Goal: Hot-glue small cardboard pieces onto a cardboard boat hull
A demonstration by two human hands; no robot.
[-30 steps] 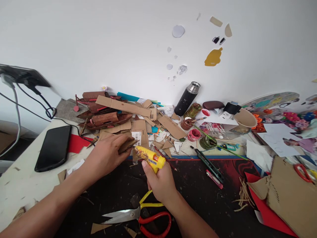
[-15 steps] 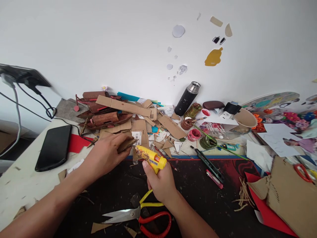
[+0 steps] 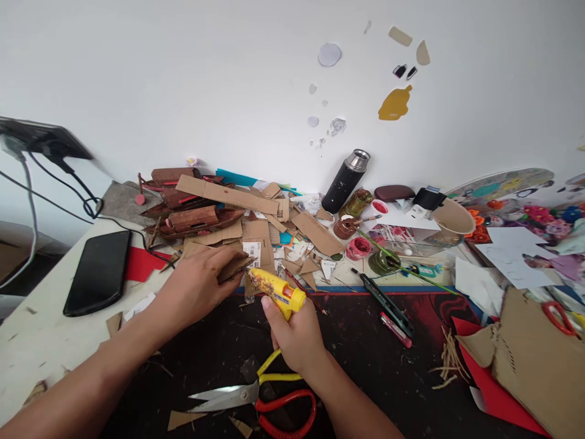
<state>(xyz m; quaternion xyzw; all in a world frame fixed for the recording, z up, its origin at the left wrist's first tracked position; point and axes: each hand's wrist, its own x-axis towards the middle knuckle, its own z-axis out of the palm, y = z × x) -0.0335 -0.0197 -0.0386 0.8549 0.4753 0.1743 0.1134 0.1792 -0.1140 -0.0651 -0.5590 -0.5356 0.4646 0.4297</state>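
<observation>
Table [image 3: 41, 341]: it is carrying a heap of cardboard scraps just beyond the fingers, a phone [image 3: 97, 272] well off to the left of them, and scissors [image 3: 260, 399] lying just behind the right hand.
Left hand [image 3: 196, 283]: it is pressing down on a small brown cardboard piece [image 3: 234, 267], its fingers [image 3: 228, 259] closed over the piece's top; compared with a second ago it is hardly shifting at all.
Right hand [image 3: 297, 338]: it is gripping the yellow glue gun [image 3: 276, 289], fingers wrapped round the handle, and is staying put.
Glue gun: its nozzel end is pointing left toward the cardboard piece, just beside the left fingers; whether the tip is touching the piece I cannot tell.
Change: almost nothing is moving; only the view is drifting slightly, so the gluing seems to be holding in place rather than advancing.
</observation>
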